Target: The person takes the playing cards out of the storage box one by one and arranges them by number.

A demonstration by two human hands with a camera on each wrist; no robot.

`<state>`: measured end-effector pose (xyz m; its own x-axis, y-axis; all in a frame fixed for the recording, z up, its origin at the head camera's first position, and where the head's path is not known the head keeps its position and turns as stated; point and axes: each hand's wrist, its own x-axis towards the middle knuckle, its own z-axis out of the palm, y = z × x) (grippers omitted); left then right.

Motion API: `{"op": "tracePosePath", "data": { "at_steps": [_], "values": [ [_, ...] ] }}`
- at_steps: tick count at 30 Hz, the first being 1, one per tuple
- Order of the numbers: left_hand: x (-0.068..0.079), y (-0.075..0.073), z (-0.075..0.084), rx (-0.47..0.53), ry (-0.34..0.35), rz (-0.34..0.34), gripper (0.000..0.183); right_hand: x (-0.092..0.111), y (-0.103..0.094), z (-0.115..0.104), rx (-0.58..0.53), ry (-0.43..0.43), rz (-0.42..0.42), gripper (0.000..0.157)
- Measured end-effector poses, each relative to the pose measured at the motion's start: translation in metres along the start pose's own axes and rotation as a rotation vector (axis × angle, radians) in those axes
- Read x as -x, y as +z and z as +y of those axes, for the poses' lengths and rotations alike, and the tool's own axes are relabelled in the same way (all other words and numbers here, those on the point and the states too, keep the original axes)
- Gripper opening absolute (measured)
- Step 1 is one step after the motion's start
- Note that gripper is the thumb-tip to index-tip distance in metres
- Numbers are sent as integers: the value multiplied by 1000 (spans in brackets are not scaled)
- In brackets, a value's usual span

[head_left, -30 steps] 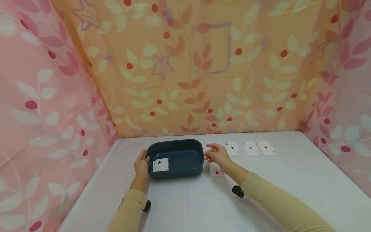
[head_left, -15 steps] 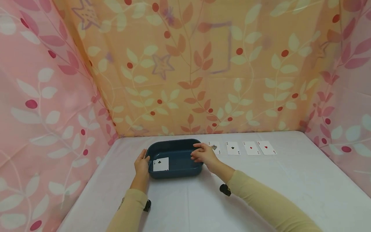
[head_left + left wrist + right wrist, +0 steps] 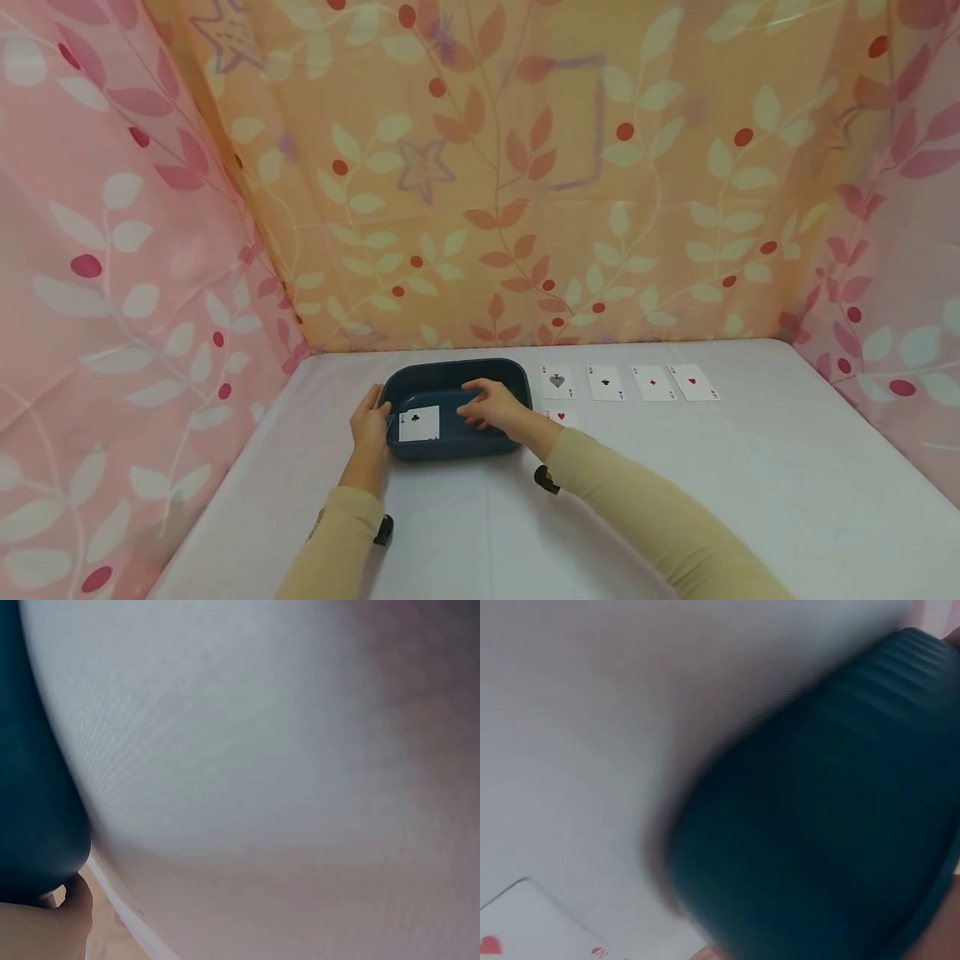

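A dark blue plastic basin (image 3: pixel 454 450) rests on the table, its side large in the left wrist view (image 3: pixel 37 765) and the right wrist view. My left hand (image 3: pixel 369 425) holds its left end, thumb over the rim. Inside, at the left, lie white playing cards (image 3: pixel 420 425), a club card uppermost. Over the right half of the basin's inside hovers my right hand (image 3: pixel 495 408), fingers loosely bent and spread, with nothing visible between them. Just right of the basin, a heart card (image 3: pixel 561 415) lies face up, partly covered by the right forearm.
Behind, to the right, a row of face-up aces lies on the white cloth (image 3: pixel 750 483): spades (image 3: pixel 557 382), clubs (image 3: pixel 605 383), diamonds (image 3: pixel 653 383) and hearts (image 3: pixel 693 382), the last two nearly touching. Floral curtains (image 3: pixel 525 250) enclose the table's back and sides.
My right hand has moved left from beside the heart card to over the basin's inside, uncovering the ace of spades. The left hand and basin have stayed in place.
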<state>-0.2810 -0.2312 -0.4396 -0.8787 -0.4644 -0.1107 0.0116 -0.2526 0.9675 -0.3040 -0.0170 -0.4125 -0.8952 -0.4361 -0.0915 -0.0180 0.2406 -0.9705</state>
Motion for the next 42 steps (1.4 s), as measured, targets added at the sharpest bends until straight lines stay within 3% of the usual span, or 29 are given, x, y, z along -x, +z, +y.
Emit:
{"op": "tracePosePath", "data": {
  "at_steps": [17, 21, 26, 31, 37, 42],
  "values": [
    [-4, 2, 1, 19, -11, 14, 53, -29, 33, -2, 234, 64, -179, 64],
    [-4, 2, -1, 17, 9, 3, 52, -40, 41, 5, 361, 26, -177, 65],
    [-3, 1, -3, 32, 19, -5, 52, -51, 53, 13, 604, -51, -143, 62],
    [-1, 3, -3, 60, 31, -15, 53, -59, 61, 13, 758, -40, -125, 65],
    [0, 3, -4, 61, 37, -19, 53, -61, 64, 10, 841, -26, -152, 64],
    [-1, 2, -5, 64, 34, -10, 53, -61, 66, 9, 834, -32, -133, 63]
  ]
}}
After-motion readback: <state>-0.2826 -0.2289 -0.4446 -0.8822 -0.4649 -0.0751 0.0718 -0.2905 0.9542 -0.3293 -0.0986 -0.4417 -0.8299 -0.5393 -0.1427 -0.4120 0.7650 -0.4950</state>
